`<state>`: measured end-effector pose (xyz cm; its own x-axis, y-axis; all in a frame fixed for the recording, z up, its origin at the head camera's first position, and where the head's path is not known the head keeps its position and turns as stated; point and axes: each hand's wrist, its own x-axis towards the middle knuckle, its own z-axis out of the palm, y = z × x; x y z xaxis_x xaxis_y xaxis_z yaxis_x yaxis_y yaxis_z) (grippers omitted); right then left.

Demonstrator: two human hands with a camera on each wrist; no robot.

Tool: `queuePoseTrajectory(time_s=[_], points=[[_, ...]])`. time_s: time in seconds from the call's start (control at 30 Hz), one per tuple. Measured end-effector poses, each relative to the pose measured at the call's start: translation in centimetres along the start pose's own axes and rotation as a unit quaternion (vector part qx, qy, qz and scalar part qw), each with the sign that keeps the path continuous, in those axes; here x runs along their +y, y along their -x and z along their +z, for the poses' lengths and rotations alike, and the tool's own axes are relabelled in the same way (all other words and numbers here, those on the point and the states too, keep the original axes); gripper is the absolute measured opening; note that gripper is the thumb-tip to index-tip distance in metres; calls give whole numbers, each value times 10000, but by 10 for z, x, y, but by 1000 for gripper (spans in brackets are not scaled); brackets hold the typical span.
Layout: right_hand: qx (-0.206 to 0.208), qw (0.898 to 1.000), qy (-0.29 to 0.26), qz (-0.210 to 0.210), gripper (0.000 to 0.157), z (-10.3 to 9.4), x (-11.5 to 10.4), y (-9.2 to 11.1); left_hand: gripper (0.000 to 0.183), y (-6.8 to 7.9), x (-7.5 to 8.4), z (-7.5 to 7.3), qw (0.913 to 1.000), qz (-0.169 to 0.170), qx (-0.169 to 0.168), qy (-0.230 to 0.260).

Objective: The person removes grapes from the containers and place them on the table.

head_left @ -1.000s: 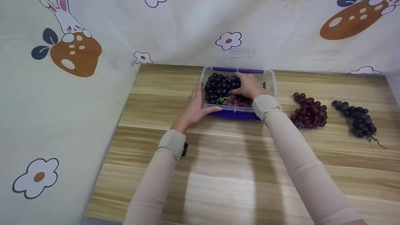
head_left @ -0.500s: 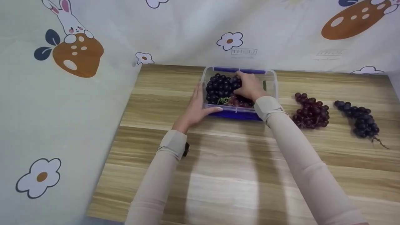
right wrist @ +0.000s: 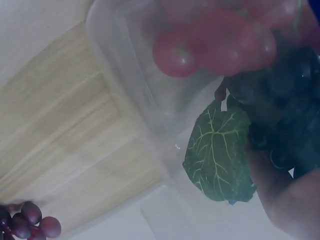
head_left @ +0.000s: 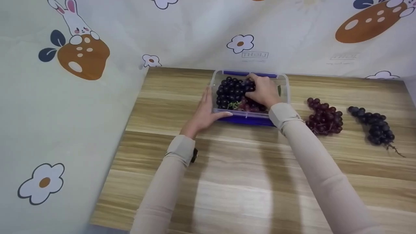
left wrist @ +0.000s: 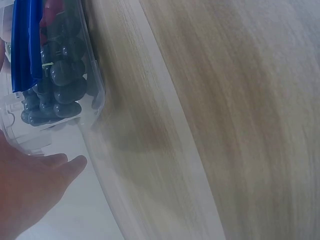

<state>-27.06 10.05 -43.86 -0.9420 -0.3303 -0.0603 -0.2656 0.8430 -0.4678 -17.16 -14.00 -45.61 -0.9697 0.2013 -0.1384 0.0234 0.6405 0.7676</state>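
The work in hand seems to be handling dark grapes (head_left: 232, 91) inside a clear plastic box (head_left: 287, 87), so a light touch and a steady box matter most. The right hand (head_left: 265, 91) reaches down into the box, thumb and forefinger curled on the dark grapes just left of them; its other fingertips are hidden. The left hand (head_left: 204, 112) has its fingers straight along the box's left wall, with the thumb stretched out along the front edge, bracing without gripping.

To do this well, let the left hand press just enough to stop the box sliding on the counter (head_left: 162, 107); harder pressure could bow the thin wall. Below the right hand, toward the person, lie red grapes (head_left: 249, 106) with a green stem (head_left: 234, 105) beside them, so the right wrist should be kept high enough not to crush them. A leaf (right wrist: 217, 155) hangs beside the right hand's fingers and could snag or fold against the wall. Spreading contact over several grapes would likely be kinder than squeezing one. Right of that hand, outside the box, lie a red bunch (head_left: 325, 118) and, farther off, a black bunch (head_left: 378, 126), both clear of the right sleeve's cuff (head_left: 286, 115).
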Motion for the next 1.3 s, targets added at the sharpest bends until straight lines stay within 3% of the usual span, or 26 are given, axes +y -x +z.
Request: queuePoseTrajectory(time_s=[0.27, 0.5, 1.3], points=[[201, 9998, -10, -89, 51, -9, -4, 5, 132, -1, -1, 0, 10000, 41, -41, 30], [436, 9985, 197, -253, 51, -16, -10, 8, 132, -1, -2, 0, 10000, 3, -69, 71], [1137, 9922, -20, -503, 48, -36, -19, 12, 133, -1, 0, -1, 9999, -58, -42, 102]])
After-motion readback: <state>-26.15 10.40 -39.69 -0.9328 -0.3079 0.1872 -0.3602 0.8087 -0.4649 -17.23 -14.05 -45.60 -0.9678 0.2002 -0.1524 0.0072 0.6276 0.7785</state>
